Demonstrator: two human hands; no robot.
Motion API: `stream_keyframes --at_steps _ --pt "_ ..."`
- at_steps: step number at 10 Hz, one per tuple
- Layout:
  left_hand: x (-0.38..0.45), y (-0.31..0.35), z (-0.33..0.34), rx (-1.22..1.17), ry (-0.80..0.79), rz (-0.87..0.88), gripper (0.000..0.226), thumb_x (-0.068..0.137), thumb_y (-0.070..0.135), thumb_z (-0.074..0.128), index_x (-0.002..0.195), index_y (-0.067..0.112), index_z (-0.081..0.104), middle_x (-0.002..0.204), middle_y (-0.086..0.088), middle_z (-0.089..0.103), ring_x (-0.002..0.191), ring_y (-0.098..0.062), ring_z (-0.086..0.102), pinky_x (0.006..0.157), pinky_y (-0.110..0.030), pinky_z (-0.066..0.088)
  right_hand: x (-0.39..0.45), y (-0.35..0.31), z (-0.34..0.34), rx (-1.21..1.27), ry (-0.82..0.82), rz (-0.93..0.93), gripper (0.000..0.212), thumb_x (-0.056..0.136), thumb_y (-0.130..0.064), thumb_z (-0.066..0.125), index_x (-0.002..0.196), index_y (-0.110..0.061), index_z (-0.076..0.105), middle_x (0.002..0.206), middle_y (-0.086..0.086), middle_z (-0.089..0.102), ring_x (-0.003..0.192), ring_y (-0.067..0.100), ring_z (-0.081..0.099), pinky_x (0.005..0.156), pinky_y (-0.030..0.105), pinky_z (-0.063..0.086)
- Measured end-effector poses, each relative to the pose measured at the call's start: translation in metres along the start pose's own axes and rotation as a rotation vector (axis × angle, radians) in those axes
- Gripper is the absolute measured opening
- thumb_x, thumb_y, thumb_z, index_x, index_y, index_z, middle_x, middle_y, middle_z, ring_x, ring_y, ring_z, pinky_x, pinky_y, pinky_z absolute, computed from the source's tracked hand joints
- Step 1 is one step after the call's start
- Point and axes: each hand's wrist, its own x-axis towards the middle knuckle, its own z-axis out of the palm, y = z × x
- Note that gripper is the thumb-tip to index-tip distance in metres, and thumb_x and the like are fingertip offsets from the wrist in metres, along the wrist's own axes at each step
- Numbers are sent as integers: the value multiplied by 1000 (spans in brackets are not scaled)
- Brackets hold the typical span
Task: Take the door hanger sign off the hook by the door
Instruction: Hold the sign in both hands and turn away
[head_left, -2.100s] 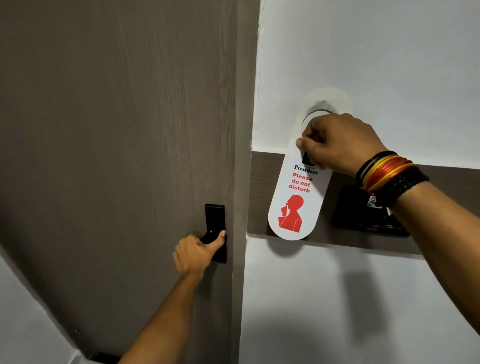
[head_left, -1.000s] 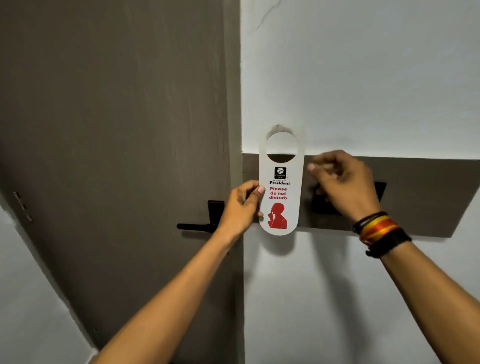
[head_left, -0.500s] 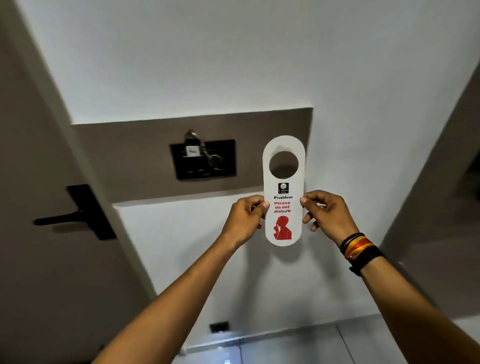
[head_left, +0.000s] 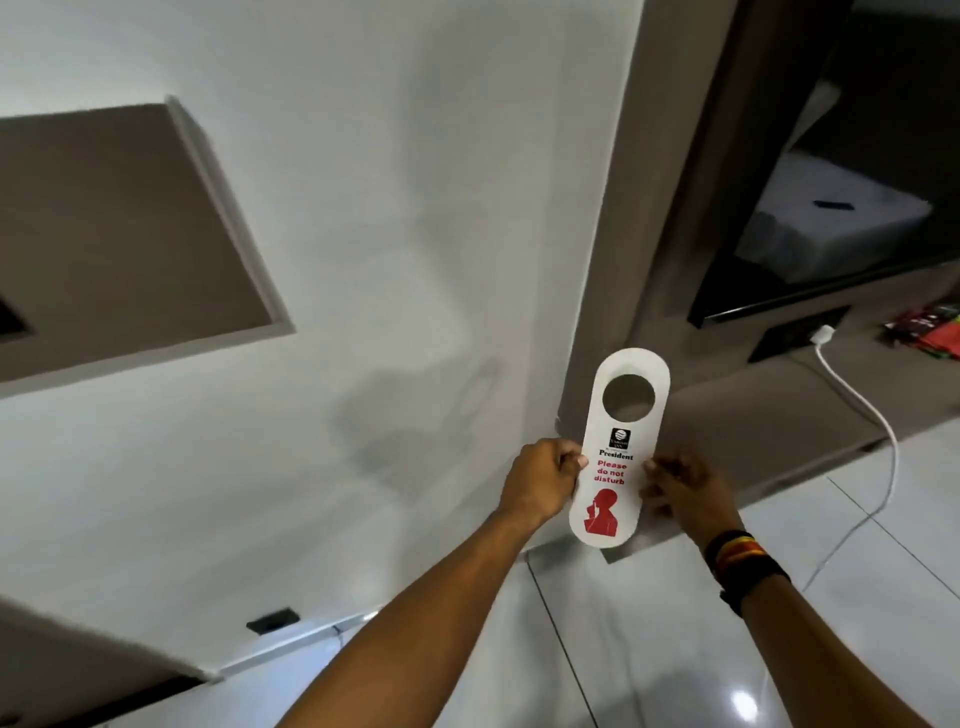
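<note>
The white door hanger sign (head_left: 618, 447), with red "Please do not disturb" lettering and a round hole at its top, is upright in the air in front of a white wall. My left hand (head_left: 540, 486) pinches its left edge. Its right edge is pinched by my right hand (head_left: 685, 493), which wears coloured bands at the wrist. The hook and the door are out of view.
A brown wall panel (head_left: 119, 228) sits at the left. To the right are a brown cabinet (head_left: 660, 208), a dark-framed screen (head_left: 810, 291), and a white cable (head_left: 878, 431) running from a socket down to the glossy tiled floor (head_left: 675, 649).
The sign came off the hook, and my left hand left the door handle and took its left edge. Both hands carried it right, away from the door; the view swung right.
</note>
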Motion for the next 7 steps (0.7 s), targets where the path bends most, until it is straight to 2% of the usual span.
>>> stream_keyframes --at_steps 1,2,3,4,5,6,7 --pt "29 3 45 -58 -27 -98 22 104 30 63 117 18 77 121 -9 81 102 -33 79 96 -51 65 33 27 -19 -13 31 92 8 98 -13 63 103 -7 67 86 12 71 69 25 65 63 32 54" --pt "53 7 70 -145 -86 -204 27 104 30 64 127 20 74 134 -7 76 114 -33 76 104 -52 61 70 48 -26 10 58 198 7 97 -9 63 101 -7 68 82 8 71 64 21 61 58 29 51" --pt "70 9 87 -210 -110 -276 33 108 24 58 139 17 66 142 -7 70 126 -35 70 110 -47 57 106 67 -26 33 68 317 9 94 -5 66 101 -6 71 76 10 69 55 21 56 54 27 48" --pt "83 1 99 -241 -138 -323 32 109 21 55 138 14 66 144 -9 68 124 -37 71 107 -48 59 132 85 -21 14 76 388 11 93 -1 64 96 -3 74 67 11 66 46 21 51 46 25 45" --pt "90 -11 109 -210 -174 -325 33 109 24 55 138 16 69 147 -10 68 126 -34 70 108 -45 59 142 98 -15 30 85 438 14 93 -2 62 84 -7 72 84 20 74 51 27 60 56 33 56" --pt "90 -22 116 -165 -178 -248 37 108 22 56 145 22 62 154 -6 61 137 -32 63 113 -45 53 134 100 -9 -153 166 341 14 94 -17 61 93 -10 73 99 18 75 81 38 68 82 43 57" --pt "77 -30 120 107 -64 -33 55 108 45 46 158 24 45 166 -3 46 151 -31 49 124 -49 43 107 91 7 -545 261 -30 43 101 -31 55 137 -9 55 139 18 58 123 39 57 97 45 51"
